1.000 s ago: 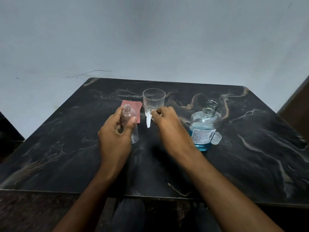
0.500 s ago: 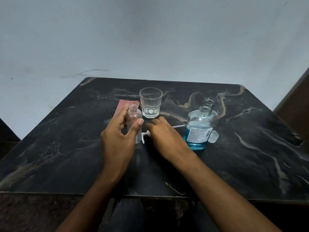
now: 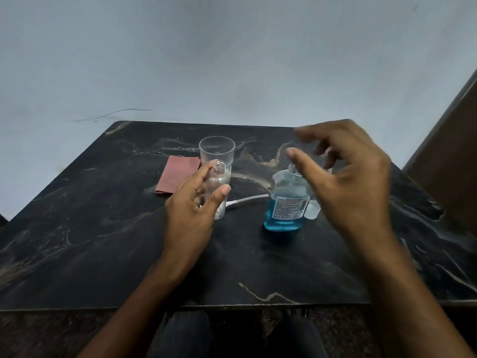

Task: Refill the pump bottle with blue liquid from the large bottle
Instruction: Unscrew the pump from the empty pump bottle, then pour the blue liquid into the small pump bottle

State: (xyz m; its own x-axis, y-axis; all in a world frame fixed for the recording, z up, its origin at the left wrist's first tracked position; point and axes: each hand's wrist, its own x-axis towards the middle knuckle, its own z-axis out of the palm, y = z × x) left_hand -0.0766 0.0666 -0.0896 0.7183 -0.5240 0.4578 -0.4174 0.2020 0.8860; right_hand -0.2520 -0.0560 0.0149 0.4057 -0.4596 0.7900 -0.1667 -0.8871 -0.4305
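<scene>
Broadly, a dark marble table (image 3: 108, 241) fills the view below a pale wall (image 3: 232, 60). The right hand (image 3: 351, 182) hangs blurred above the table, fingers spread wide and holding nothing, in front of the large bottle (image 3: 286, 205). That bottle stands upright and uncapped, with blue liquid in its lower part. The left hand (image 3: 191, 215) wraps the small clear pump bottle (image 3: 218, 187), which stands on the table with its neck open. Behind it stands an empty glass (image 3: 219, 148), beside a reddish cloth (image 3: 178, 177). The white pump tube (image 3: 247, 198) lies flat between the two bottles. A small clear cap (image 3: 312, 209) rests just beside the large bottle.
</scene>
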